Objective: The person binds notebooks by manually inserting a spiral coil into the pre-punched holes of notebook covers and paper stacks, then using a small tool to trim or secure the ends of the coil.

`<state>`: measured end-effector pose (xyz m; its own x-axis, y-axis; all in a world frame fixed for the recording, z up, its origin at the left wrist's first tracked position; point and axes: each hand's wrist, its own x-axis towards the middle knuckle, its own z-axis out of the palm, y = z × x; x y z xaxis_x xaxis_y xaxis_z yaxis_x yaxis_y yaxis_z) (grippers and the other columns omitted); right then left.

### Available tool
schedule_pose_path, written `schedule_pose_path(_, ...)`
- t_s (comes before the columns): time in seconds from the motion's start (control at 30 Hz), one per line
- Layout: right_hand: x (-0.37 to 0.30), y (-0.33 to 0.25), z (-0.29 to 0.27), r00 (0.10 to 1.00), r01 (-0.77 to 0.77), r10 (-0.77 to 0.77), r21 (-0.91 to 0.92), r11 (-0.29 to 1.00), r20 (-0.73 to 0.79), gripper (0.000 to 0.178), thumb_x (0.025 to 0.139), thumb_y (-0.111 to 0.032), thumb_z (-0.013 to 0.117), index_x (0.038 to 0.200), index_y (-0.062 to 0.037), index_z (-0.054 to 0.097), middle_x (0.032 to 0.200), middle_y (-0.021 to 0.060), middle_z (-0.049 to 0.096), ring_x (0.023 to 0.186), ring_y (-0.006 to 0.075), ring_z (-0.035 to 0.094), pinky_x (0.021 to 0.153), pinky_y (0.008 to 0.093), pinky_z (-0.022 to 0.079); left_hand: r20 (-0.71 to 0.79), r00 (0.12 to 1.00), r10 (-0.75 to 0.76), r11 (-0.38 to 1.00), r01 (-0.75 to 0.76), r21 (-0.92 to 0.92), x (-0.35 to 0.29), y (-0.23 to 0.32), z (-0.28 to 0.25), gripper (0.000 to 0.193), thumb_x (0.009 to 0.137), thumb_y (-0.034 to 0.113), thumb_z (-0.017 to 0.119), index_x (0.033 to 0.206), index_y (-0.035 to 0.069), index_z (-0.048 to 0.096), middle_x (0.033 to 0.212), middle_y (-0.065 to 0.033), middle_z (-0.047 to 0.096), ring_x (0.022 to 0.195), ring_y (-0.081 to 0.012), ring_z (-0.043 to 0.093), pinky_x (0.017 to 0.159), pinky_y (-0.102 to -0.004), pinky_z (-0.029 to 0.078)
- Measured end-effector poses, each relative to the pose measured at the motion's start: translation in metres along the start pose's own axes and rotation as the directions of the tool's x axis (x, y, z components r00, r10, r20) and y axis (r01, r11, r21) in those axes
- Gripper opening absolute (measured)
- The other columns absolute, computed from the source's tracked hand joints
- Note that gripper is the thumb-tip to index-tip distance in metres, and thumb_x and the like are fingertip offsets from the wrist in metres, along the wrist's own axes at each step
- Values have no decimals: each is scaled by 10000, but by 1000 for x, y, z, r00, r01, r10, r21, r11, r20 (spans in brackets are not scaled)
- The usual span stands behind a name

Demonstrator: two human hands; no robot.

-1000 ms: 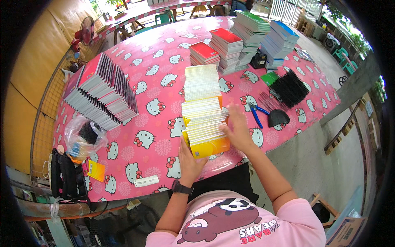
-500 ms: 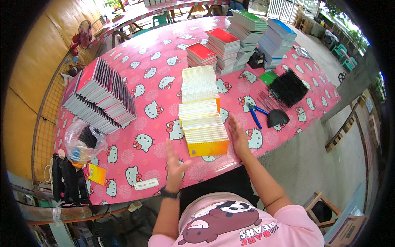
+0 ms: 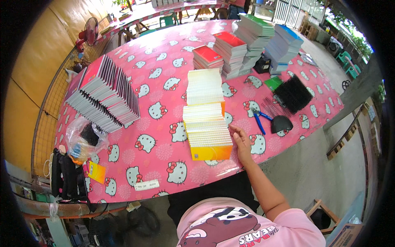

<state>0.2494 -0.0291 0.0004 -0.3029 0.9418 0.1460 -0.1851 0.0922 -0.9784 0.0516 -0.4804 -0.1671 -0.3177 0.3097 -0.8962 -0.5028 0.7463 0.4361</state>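
Observation:
A fanned row of yellow-covered notebooks (image 3: pixel 211 152) lies in front of me, its white punched page edges facing up. Behind it, another batch of pages (image 3: pixel 204 87) slopes toward the far side. My right hand (image 3: pixel 242 143) rests against the right side of the row, fingers loosely apart and holding nothing. My left hand is out of view. To the right lie blue-handled pliers (image 3: pixel 259 122), a dark rounded scoop-like piece (image 3: pixel 282 124) and a bundle of black spiral binding coils (image 3: pixel 293 94).
Spiral-bound notebooks (image 3: pixel 108 92) stand stacked at the left. Red (image 3: pixel 208 54), green (image 3: pixel 257 25) and blue (image 3: pixel 284 43) notebook stacks line the far right. A plastic bag (image 3: pixel 84 142), a black bag (image 3: pixel 68 177) and a yellow booklet (image 3: pixel 96 172) sit at the left edge.
My left hand has left the view from beside the notebook row. My right hand stays at the row's right side, its fingers more bent. The view has shifted slightly.

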Motion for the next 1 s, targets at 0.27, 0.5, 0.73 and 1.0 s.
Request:
schedule_pose_path(0.27, 3, 4, -5, 1000, 0, -1, 35, 999, 13, 375, 928, -210, 485, 1214, 32, 497, 1195, 108, 557, 1096, 176, 523, 969, 305, 386, -22, 978, 207, 767, -149, 624, 33, 16, 12, 291, 851, 228, 504, 964, -6, 633, 902, -199, 646, 821, -335, 623, 756, -416, 489)
schedule_pose_path(0.5, -1, -5, -2, 1000, 7, -7, 51, 999, 8, 328, 910, -163, 527, 1189, 10, 521, 1150, 85, 588, 1036, 140, 536, 923, 272, 396, 60, 957, 283, 453, -189, 871, 39, 19, 1, 296, 845, 241, 513, 968, 4, 641, 876, -199, 650, 800, -347, 624, 740, -431, 488)
schedule_pose_path(0.73, -1, -7, -2, 1000, -20, 20, 32, 999, 9, 324, 900, -161, 536, 1173, 13, 524, 1137, 90, 587, 1045, 153, 539, 931, 288, 402, 254, 925, 283, 56, -281, 958, 44, 14, -18, 302, 838, 254, 522, 971, 15, 650, 851, -200, 653, 779, -359, 626, 724, -446, 488)
schedule_pose_path(1.0, 0, -2, -1, 1000, -4, 3, -23, 1000, -22, 278, 872, -146, 584, 1115, -12, 569, 1054, 65, 623, 894, 120, 577, 789, 261, 463, 652, 756, -63, -254, -644, 722, 40, 51, -74, 309, 830, 268, 533, 976, 27, 660, 821, -200, 657, 755, -372, 627, 706, -463, 487)
